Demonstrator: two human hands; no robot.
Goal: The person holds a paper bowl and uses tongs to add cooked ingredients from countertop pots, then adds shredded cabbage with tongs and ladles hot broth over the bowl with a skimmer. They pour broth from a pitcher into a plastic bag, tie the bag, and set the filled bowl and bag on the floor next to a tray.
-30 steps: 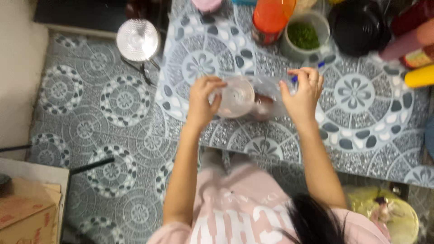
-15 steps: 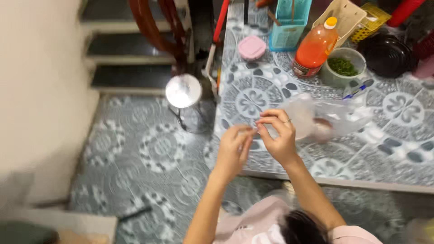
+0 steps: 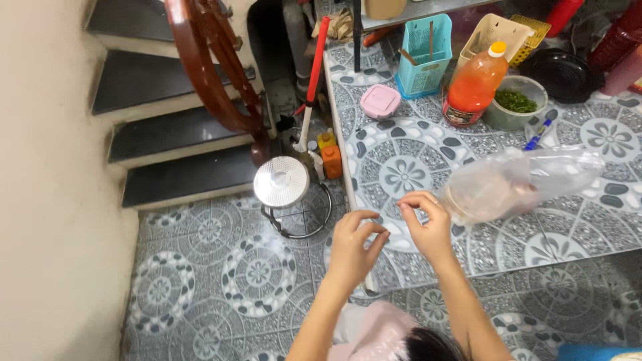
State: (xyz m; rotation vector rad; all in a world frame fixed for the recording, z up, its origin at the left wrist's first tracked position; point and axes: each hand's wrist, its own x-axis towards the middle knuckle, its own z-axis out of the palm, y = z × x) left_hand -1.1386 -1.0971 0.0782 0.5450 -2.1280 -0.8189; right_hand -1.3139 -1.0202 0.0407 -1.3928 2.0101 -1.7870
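Now, both hands meet at the frame's centre: the left hand (image 3: 354,244) and right hand (image 3: 426,224) have fingertips pinched together, on what I cannot tell. The clear, crinkly plastic bag (image 3: 521,184) lies filled just right of them on the patterned table (image 3: 401,167), its mouth apparently not yet tied.

This is a home kitchen corner, or a small food stall set up indoors. In the right half of the frame stands a table covered with a grey-and-white floral patterned cloth (image 3: 428,160), crowded with an orange plastic bottle of sauce (image 3: 473,85), a clear tub of chopped green herbs (image 3: 516,103), a turquoise plastic utensil basket (image 3: 424,55) and a black bowl (image 3: 560,67). At the upper left, dark stone stair steps (image 3: 174,127) rise beside a round metal stool (image 3: 283,183) on matching patterned floor tiles (image 3: 221,267).
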